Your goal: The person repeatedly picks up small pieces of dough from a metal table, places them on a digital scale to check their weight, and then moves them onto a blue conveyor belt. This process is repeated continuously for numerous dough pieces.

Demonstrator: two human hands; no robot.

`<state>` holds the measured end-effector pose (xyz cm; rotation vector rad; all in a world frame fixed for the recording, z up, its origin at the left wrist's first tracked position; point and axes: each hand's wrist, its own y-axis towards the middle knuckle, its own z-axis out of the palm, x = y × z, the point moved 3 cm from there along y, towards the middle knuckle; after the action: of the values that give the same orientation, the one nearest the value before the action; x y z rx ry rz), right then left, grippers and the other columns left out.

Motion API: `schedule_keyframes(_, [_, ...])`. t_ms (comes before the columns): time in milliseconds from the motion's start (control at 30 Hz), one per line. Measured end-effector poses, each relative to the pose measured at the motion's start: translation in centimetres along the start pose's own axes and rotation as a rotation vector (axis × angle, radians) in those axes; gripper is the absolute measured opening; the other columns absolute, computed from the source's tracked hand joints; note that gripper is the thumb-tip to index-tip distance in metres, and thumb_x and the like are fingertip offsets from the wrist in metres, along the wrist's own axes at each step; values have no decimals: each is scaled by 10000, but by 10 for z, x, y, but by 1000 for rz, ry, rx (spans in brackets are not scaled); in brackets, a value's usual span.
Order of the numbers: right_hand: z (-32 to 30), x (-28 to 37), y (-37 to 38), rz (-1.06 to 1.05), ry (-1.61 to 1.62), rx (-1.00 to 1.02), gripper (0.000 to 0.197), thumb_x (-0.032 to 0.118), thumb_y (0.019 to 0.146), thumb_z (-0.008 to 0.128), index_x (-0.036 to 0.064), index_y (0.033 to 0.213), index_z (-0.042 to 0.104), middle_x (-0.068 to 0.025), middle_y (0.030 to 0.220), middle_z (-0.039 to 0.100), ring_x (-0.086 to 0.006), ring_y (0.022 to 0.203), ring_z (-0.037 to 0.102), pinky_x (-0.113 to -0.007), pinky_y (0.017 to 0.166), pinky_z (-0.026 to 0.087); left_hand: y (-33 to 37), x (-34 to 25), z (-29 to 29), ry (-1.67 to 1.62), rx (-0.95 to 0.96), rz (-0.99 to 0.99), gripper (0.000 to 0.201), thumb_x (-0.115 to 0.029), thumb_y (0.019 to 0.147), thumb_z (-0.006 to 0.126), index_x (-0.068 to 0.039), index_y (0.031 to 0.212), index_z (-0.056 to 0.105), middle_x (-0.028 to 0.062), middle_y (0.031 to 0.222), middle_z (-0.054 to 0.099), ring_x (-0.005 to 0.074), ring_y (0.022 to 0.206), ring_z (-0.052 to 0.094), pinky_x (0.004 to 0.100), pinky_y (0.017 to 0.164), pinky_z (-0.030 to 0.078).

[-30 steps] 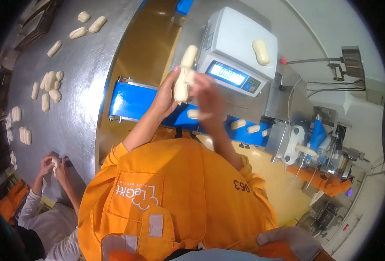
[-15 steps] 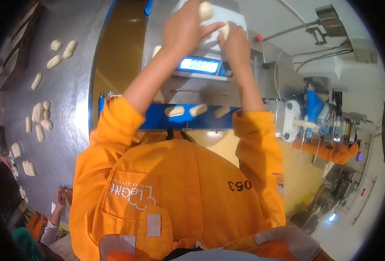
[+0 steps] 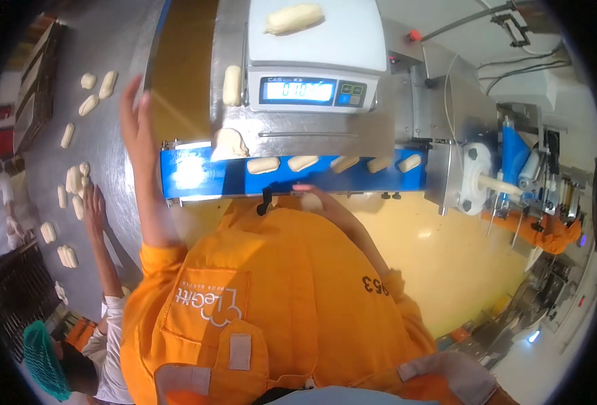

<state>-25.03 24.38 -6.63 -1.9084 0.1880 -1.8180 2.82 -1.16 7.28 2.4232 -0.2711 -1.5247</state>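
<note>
Standing at the belt in an orange apron (image 3: 271,297), the person now has both hands off the scale, where half a second ago they were up on its pan. The right hand (image 3: 310,196) has dropped to the near edge of the blue belt (image 3: 197,177); only its fingertips show past the apron, so I cannot tell whether it is spread or closed. The left hand (image 3: 134,115) has swung out to the left, fingers spread flat and holding nothing, over the edge of the steel table (image 3: 96,175). The dough piece (image 3: 294,18) they were handling now lies alone on the white pan of the scale (image 3: 315,61), its display lit. On the belt below, a row of dough pieces (image 3: 303,163) runs to the right toward the steel machine (image 3: 471,162). Another piece (image 3: 232,84) stands just left of the scale. Further left, shaped loaves (image 3: 75,182) lie scattered on the table, and a co-worker's hand (image 3: 94,206) reaches among them.
</note>
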Motion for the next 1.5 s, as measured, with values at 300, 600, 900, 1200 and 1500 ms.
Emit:
schedule_keyframes(300, [2, 9, 72, -168, -174, 99, 482, 212, 862, 666, 60, 1274, 469, -92, 1058, 598, -157, 900, 600, -290, 760, 489, -52, 5, 9, 85, 87, -3, 312, -122, 897, 592, -33, 1194, 559, 108, 1218, 580, 240, 1157, 540, 380, 988, 414])
schedule_keyframes(600, [-96, 245, 43, -600, -415, -754, 519, 208, 832, 689, 59, 1283, 480, -205, 1181, 573, -369, 1098, 558, -446, 921, 449, 67, -89, 195, 506, 315, 557, 372, -366, 873, 583, -168, 1186, 618, 214, 1193, 576, 389, 1066, 556, 494, 884, 462])
schedule_keyframes(900, [40, 136, 85, -906, -1084, -257, 163, 129, 774, 643, 63, 923, 656, -110, 938, 629, -292, 899, 604, -389, 777, 491, 28, -3, -38, 343, 173, 104, 434, -46, 836, 638, -67, 1264, 565, 81, 1278, 596, 218, 1198, 547, 337, 992, 431])
schedule_keyframes(1200, [-25, 216, 118, -943, -728, -806, 280, 130, 792, 656, 64, 1062, 624, -114, 1020, 640, -331, 849, 584, -436, 803, 480, -145, 198, -294, 1377, -44, -455, 724, -203, 784, 724, -192, 1421, 379, 257, 1407, 374, 429, 1281, 389, 479, 987, 406])
schedule_keyframes(1500, [-159, 239, 135, -526, -848, -861, 410, 181, 854, 661, 41, 1216, 528, -180, 1064, 575, -309, 946, 595, -382, 831, 474, -154, 133, -12, 492, 38, 74, 560, -47, 758, 647, -62, 1291, 479, 195, 1275, 499, 381, 1179, 462, 463, 1019, 342])
